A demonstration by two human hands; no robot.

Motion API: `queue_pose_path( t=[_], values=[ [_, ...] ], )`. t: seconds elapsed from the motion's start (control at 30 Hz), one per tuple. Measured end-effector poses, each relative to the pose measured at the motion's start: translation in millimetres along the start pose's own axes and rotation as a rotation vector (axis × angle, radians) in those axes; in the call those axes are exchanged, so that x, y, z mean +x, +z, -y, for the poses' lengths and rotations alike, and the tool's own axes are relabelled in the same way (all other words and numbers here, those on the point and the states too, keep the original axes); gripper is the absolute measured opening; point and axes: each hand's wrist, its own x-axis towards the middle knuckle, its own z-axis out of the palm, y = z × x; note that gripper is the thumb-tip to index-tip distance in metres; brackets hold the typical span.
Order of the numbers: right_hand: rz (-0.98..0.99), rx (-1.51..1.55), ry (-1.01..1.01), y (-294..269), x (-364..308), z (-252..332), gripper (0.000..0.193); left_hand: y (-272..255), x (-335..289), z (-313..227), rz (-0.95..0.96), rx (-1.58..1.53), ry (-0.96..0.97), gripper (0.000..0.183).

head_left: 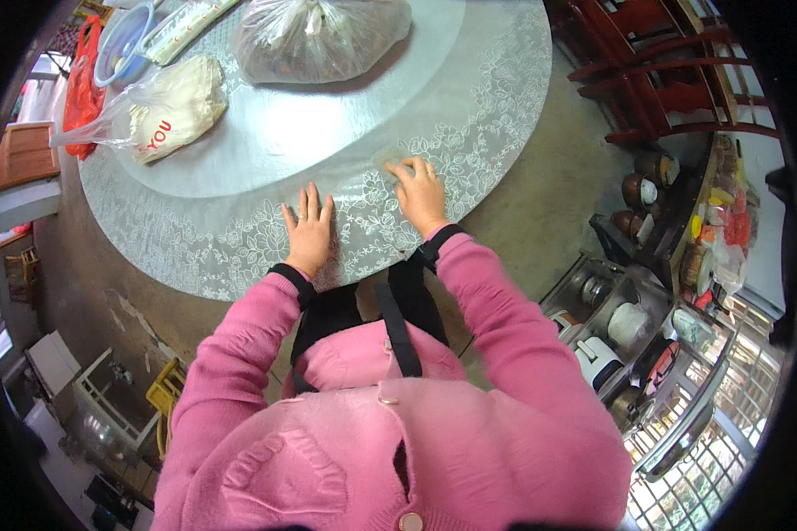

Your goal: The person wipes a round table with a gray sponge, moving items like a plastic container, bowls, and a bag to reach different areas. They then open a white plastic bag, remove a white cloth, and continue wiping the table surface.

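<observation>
Plainly, we see both hands near the middle of the frame, at the near edge of a round table dressed in a grey table cover (pixel 205 237) with white lace-like flowers. That cover fills the upper centre, running from the left to the upper right. The left hand (pixel 310 235) lies palm down on it, fingers spread and pointing up the frame. The right hand (pixel 423 196), a little higher and to the right, has its fingers bent, the tips at the cover beside a faint, pale patch; we cannot tell whether they pinch anything.

At the top centre we find a bulging clear plastic bag (pixel 328 42), its contents too blurred for us to name. Left of it sits a cream-coloured pack (pixel 182 106) with red lettering, and in the upper left corner a blue basin (pixel 126 40) beside a red plastic bag (pixel 83 88). Toward the upper right we notice dark red wooden chairs (pixel 651 80), and at the lower right a metal sink (pixel 613 311).
</observation>
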Motion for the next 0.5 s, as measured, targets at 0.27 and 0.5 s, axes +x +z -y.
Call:
queue_pose_path(
  t=[0.27, 0.5],
  values=[
    [-0.021, 0.026, -0.051, -31, 22, -62, 0.045, 12, 3, -12, -0.059, 0.068, -0.099, 0.071],
    [-0.036, -0.011, -0.005, -54, 41, -114, 0.047, 0, 3, -33, 0.030, 0.091, -0.238, 0.077]
  ],
)
